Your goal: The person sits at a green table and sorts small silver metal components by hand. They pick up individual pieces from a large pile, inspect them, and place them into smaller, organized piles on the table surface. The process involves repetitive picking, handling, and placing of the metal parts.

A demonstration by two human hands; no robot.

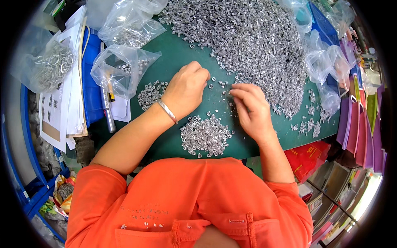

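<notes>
Small grey metal ring-like pieces lie on a green table. My left hand (188, 89), with a silver bangle (167, 111) on its wrist, is curled low over the tabletop; its fingertips are mostly hidden. Across a narrow gap, my right hand (253, 111) has bent fingers, with thumb and forefinger tips close together at the edge of the big heap (256, 45). Whatever either hand pinches is too small to make out. A few loose pieces (211, 85) lie between the hands. Nearer me is a smaller pile (205, 135), and another pile (151, 94) sits left of my left wrist.
Clear plastic bags (124, 68) of metal parts stand at the left, beside a blue tray (92, 74), papers (62, 103) and a cutter knife (108, 111). More bags (320, 62) and a blue basket (324, 25) border the right. A red bag (308, 159) hangs below the right edge.
</notes>
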